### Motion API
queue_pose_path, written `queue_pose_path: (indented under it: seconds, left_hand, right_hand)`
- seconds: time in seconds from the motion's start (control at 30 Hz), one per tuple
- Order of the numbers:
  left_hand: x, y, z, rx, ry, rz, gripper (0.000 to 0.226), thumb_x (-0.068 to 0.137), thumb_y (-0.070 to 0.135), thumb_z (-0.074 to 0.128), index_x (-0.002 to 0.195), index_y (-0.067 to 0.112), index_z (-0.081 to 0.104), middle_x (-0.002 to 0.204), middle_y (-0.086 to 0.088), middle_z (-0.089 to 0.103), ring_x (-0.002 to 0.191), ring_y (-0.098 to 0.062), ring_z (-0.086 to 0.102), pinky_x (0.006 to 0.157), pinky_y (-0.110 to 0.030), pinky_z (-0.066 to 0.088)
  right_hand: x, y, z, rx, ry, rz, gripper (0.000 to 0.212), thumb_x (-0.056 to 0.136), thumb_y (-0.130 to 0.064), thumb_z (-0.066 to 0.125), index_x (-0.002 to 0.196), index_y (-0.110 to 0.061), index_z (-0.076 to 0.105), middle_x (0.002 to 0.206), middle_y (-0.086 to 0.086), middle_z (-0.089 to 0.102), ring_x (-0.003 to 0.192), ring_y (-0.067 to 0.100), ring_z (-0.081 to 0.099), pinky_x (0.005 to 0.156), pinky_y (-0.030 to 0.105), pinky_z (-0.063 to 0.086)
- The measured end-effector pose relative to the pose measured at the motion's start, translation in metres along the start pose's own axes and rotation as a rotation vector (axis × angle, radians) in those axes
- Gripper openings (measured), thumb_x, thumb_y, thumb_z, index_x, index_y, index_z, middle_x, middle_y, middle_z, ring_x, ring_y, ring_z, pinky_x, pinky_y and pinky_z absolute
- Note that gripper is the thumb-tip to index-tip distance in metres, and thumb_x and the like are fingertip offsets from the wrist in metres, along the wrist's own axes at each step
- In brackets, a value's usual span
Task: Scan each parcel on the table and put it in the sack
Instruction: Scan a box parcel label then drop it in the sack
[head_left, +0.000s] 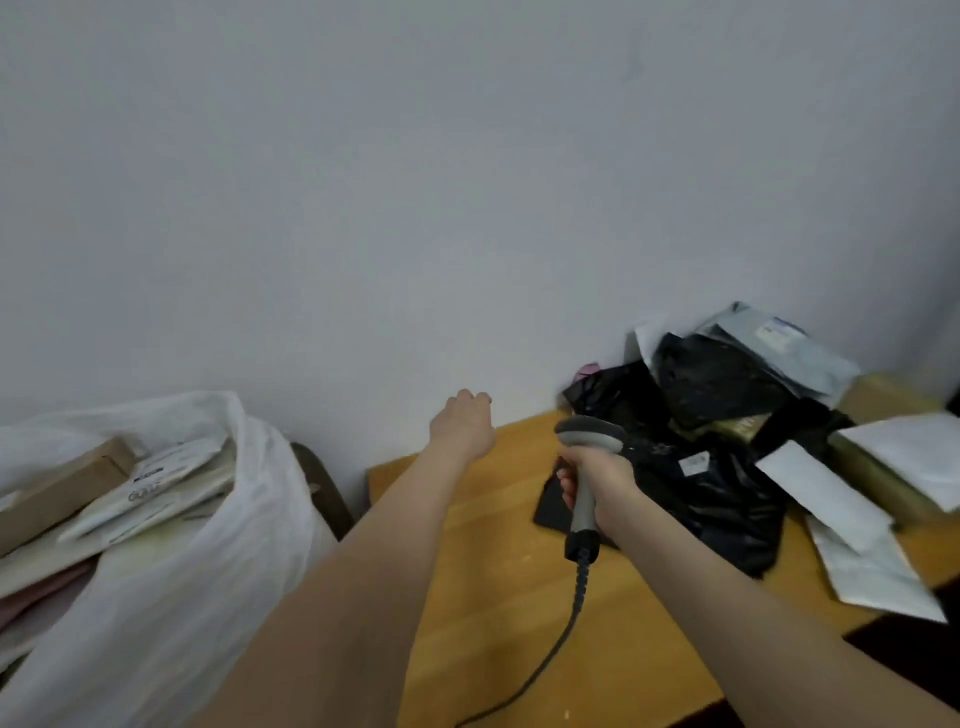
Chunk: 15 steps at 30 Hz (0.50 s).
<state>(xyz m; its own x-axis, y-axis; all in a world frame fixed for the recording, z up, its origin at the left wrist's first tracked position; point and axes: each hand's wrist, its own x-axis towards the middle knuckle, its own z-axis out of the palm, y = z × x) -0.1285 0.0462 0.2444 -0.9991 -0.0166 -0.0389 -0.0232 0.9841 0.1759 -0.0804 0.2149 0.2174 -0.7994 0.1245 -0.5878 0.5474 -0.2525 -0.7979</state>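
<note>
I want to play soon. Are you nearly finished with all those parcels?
Not yet. Done: some parcels already lie in the white sack. In hand: the right hand grips the scanner, which points toward the heap. The left hand is curled, with no parcel visible in it. Left: a big heap of black and white parcels waits on the table.

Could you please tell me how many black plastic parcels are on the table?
3: the labelled parcel in front, by the scanner; the top parcel heaped behind it; the rear parcel against the wall. Others may be hidden underneath.
</note>
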Motion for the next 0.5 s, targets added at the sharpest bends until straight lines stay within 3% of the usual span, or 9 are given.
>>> queue_pose_path:
  seconds: [0.27,0.5]
  left_hand:
    - [-0.002,0.151,0.07,-0.005,-0.128,0.186,0.046,0.091,0.024,0.055,0.134,0.011,0.046,0.133,-0.015,0.045,0.122,-0.032,0.046,0.097,-0.04,0.044]
    - [0.031,0.207,0.13,0.006,-0.246,0.213,0.052,0.09,0.024,0.059,0.138,0.014,0.042,0.135,-0.011,0.042,0.125,-0.03,0.043,0.098,-0.043,0.044]
  right_hand:
    - [0.02,-0.01,-0.155,0.009,0.2,0.005,0.017,0.088,-0.015,0.07,0.079,-0.002,0.063,0.057,0.008,0.062,0.05,0.018,0.056,0.051,0.032,0.048]
    - [0.068,-0.021,-0.219,0.021,0.304,0.01,0.014,0.086,-0.014,0.068,0.08,-0.003,0.063,0.063,0.009,0.063,0.053,0.017,0.055,0.053,0.031,0.048]
